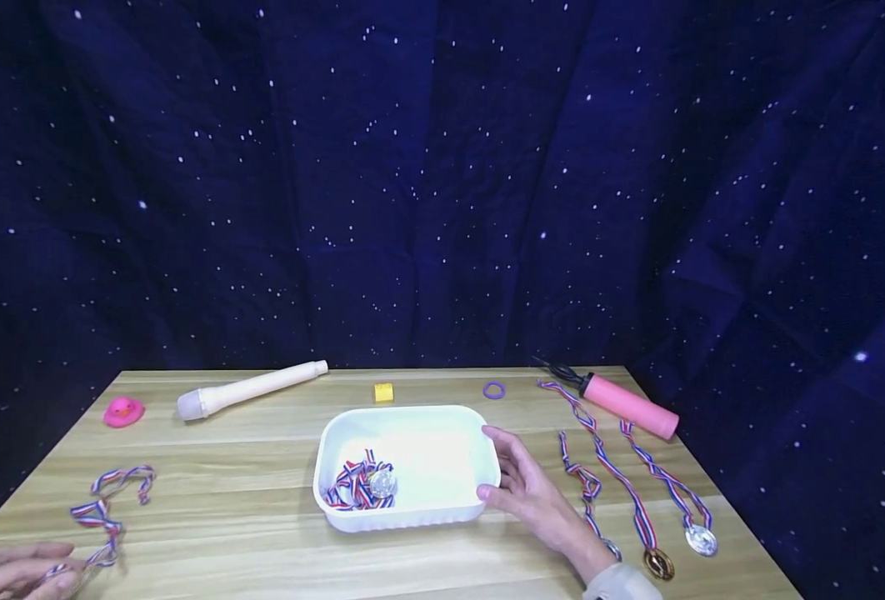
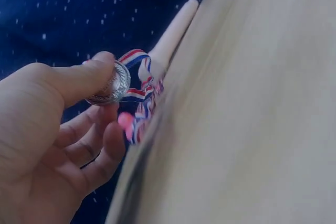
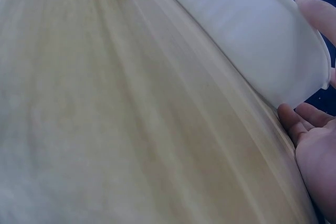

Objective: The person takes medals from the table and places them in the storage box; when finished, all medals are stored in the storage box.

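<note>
At the front left, my left hand (image 1: 26, 571) pinches a silver-coloured medal (image 2: 118, 85) between thumb and fingers. Its red, white and blue ribbon (image 1: 97, 515) trails away across the wooden table. My right hand (image 1: 525, 492) holds the right end of a white plastic basket (image 1: 405, 521), with the thumb over the rim and other fingers (image 3: 291, 121) low against the outer wall. Inside the basket, to the left, another silver medal (image 1: 382, 483) lies on a heap of bunched striped ribbon (image 1: 352, 485).
On the right lie a silver medal (image 1: 701, 540), a bronze-coloured medal (image 1: 658, 563), and another medal (image 1: 612, 548) partly behind my forearm. Along the back are a pink duck (image 1: 123, 411), a toy microphone (image 1: 255, 389), a yellow block (image 1: 383, 392), a purple ring (image 1: 494, 390) and a pink hand pump (image 1: 630, 405).
</note>
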Demonstrator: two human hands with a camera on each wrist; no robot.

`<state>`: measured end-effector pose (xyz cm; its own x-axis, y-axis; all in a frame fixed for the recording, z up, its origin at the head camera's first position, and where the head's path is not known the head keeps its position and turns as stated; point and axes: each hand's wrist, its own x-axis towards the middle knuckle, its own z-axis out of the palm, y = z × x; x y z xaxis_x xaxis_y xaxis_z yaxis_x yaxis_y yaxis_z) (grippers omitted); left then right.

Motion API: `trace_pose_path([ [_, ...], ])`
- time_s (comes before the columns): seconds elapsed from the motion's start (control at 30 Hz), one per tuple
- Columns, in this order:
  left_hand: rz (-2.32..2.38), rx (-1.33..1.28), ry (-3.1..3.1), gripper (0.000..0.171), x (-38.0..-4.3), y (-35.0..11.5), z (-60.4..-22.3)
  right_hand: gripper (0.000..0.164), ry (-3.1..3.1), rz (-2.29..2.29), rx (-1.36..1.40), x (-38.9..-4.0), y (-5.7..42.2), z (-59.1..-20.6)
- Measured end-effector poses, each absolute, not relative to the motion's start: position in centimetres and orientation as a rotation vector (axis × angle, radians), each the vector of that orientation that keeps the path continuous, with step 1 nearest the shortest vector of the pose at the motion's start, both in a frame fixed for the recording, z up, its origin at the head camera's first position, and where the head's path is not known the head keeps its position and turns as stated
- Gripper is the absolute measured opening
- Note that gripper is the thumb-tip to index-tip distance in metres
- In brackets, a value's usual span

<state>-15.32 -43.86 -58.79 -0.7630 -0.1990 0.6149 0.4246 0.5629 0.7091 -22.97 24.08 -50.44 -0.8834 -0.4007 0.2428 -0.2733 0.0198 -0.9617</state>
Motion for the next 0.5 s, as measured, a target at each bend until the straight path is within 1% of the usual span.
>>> trace_pose_path([
  [0.07, -1.228, -0.102, -2.083, 0.022, -14.2, -40.2, -55.4, 0.085, 2.176, -2.004, -0.714, -23.0, 24.1, -50.5],
  [0.17, -1.276, -0.166, -2.032, 0.026, -13.7, -37.3, -51.8, 0.084, 2.184, -1.998, -0.699, -23.0, 24.1, -50.6],
  [0.2, -1.295, -0.212, -2.027, 0.028, -13.8, -37.0, -51.0, 0.084, 2.186, -1.995, -0.699, -23.0, 24.1, -50.6],
  [0.23, -1.254, -0.198, -2.072, 0.029, -13.9, -36.7, -50.2, 0.084, 2.186, -1.994, -0.701, -23.0, 24.1, -50.6],
  [0.37, -1.395, -0.266, -2.094, 0.03, -14.5, -35.8, -47.8, 0.084, 2.184, -1.996, -0.719, -22.9, 24.2, -50.6],
  [0.5, -1.38, -0.252, -2.151, 0.021, -15.0, -34.3, -45.4, 0.084, 2.183, -1.999, -0.715, -22.9, 24.1, -50.5],
])
